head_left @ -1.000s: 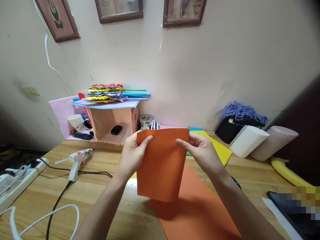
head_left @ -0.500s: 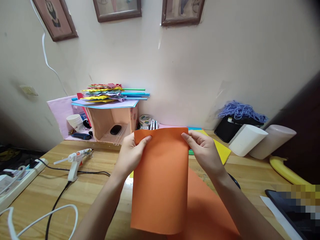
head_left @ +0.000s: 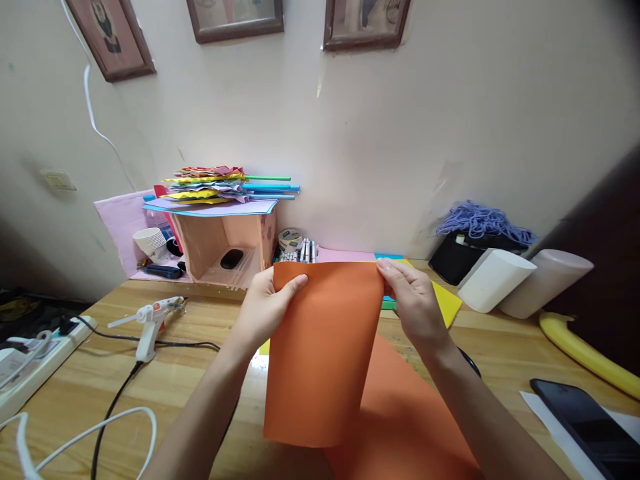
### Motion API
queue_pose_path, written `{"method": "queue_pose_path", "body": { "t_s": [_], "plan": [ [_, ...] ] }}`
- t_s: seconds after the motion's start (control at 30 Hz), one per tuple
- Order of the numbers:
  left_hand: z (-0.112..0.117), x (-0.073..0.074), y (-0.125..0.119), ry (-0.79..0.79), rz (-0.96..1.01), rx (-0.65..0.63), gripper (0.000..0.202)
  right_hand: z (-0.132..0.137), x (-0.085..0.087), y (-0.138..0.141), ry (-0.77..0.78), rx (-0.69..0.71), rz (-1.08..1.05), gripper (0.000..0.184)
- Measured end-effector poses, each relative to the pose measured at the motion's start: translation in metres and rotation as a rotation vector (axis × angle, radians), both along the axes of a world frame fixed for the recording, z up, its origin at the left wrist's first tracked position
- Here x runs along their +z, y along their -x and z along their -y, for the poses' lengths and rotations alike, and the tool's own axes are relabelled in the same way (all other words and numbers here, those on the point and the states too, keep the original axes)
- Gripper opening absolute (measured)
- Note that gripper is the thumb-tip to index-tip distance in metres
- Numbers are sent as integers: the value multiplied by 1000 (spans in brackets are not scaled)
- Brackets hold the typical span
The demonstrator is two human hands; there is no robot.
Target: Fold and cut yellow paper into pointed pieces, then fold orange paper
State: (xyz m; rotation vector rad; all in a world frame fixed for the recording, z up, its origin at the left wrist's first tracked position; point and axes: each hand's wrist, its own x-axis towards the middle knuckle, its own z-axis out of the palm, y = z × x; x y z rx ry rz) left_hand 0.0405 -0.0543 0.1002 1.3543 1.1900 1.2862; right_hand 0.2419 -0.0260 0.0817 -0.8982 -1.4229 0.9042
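Note:
An orange sheet of paper (head_left: 320, 360) hangs upright in front of me, its lower end above the table. My left hand (head_left: 265, 300) pinches its upper left edge, thumb on the near face and the other fingers behind. At the upper right corner my right hand (head_left: 413, 297) grips the sheet between thumb and fingers. The right side of the sheet curves backward. Beneath it, a larger orange sheet (head_left: 400, 407) lies on the table, partly covered by the held one and my right forearm.
A glue gun (head_left: 149, 327) with a black cord lies left, near a white power strip (head_left: 45, 367). Behind stand an open pink box (head_left: 265, 240), yellow paper (head_left: 447, 303) and white paper rolls (head_left: 495, 280). A phone (head_left: 585, 420) and a yellow curved object (head_left: 595, 350) lie right.
The orange sheet has shifted slightly right and its lower end has risen a little. My right hand has moved slightly right and turned at the corner; its grip now sits closer to the tip.

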Motion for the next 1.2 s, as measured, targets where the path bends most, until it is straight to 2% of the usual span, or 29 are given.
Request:
{"method": "queue_pose_path", "body": {
  "t_s": [0.07, 0.2, 0.27, 0.4, 0.63, 0.77, 0.93, 1.1, 1.2],
  "plan": [
    [0, -1, 1, 13, 2, -1, 30, -1, 0, 0, 6, -2, -2, 33],
    [-1, -1, 2, 30, 21, 53, 32, 0, 5, 1, 148, 274, 45, 28],
    [-2, -1, 3, 50, 49, 75, 34, 2, 6, 2, 227, 346, 92, 30],
    [-1, 2, 3, 86, 133, 55, 38, 2, 5, 4, 266, 280, 88, 29],
    [5, 5, 3, 123, 139, -196, 36, -6, 4, -6, 186, 167, -58, 29],
    [8, 6, -1, 177, 99, -258, 36, -9, 4, -11, 165, 129, -69, 31],
    [4, 0, -5, 144, 71, -186, 35, -9, 4, -12, 198, 112, -73, 33],
    [-2, -6, -3, 26, -31, -15, 33, -7, 5, -7, 317, 275, 22, 35],
    [-4, -9, 0, 0, -87, 38, 34, -9, 4, -6, 309, 305, 29, 31]
  ]
}}
